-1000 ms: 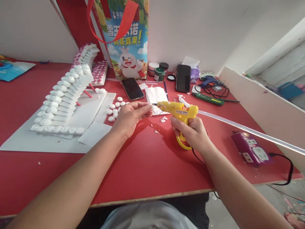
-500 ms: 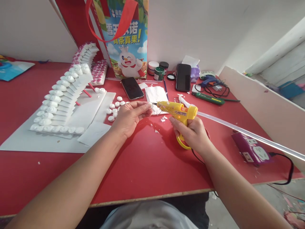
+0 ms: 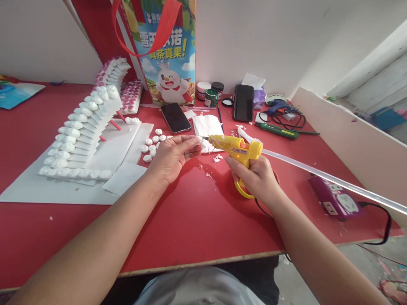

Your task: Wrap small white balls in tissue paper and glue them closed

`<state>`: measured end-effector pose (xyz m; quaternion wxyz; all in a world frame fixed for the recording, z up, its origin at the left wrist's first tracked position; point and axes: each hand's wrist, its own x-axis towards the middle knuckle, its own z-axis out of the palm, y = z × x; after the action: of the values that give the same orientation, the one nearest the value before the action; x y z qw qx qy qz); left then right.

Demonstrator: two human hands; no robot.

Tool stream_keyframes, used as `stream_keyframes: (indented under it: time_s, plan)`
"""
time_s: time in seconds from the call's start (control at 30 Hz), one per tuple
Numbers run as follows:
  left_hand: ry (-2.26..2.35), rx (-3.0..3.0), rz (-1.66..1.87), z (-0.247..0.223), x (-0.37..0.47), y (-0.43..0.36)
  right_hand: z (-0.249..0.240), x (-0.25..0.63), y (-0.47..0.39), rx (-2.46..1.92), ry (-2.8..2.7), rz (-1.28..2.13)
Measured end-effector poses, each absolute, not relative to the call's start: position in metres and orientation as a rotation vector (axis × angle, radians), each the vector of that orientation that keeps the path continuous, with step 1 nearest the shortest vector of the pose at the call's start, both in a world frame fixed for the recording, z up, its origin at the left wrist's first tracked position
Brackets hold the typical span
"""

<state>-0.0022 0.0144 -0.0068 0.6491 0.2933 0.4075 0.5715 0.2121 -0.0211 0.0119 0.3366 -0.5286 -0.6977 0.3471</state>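
My left hand (image 3: 174,154) pinches a small white piece (image 3: 201,140) between thumb and fingertips. Closed around the handle of a yellow glue gun (image 3: 227,145) is my right hand (image 3: 256,171). The gun's nozzle meets or nearly touches the white piece, and a long clear glue stick (image 3: 318,173) sticks out of its back. Several small white swirled pieces (image 3: 147,158) lie left of my left hand. Farther left, a curved white stepped model (image 3: 87,137), edged with similar swirls, stands on a white board (image 3: 25,188).
Behind are a colourful bag (image 3: 171,55), a phone (image 3: 176,117), folded tissue (image 3: 206,125), paint jars (image 3: 211,97) and a black device (image 3: 243,103). A green-handled tool (image 3: 279,130) and a purple power socket (image 3: 333,197) lie right on the red table (image 3: 197,228).
Both hands keep nearly the same pose, the glue gun still at the white piece. The whole view has shifted very slightly.
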Motion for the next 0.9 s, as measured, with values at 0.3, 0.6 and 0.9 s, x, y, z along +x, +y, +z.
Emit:
stream_keyframes:
  time_s: [0.3,0.6,0.9]
  plan:
    - [0.919,0.672,1.288,-0.0088,-0.0018,0.015,0.0124,0.2111,-0.0215,-1.384,-1.806,0.883]
    - [0.938,0.675,1.295,-0.0087,-0.0018,0.015,0.0117,0.2116,-0.0218,-1.393,-1.831,0.845]
    - [0.941,0.679,1.291,-0.0082,-0.0017,0.0148,0.0095,0.2126,-0.0214,-1.397,-1.836,0.827]
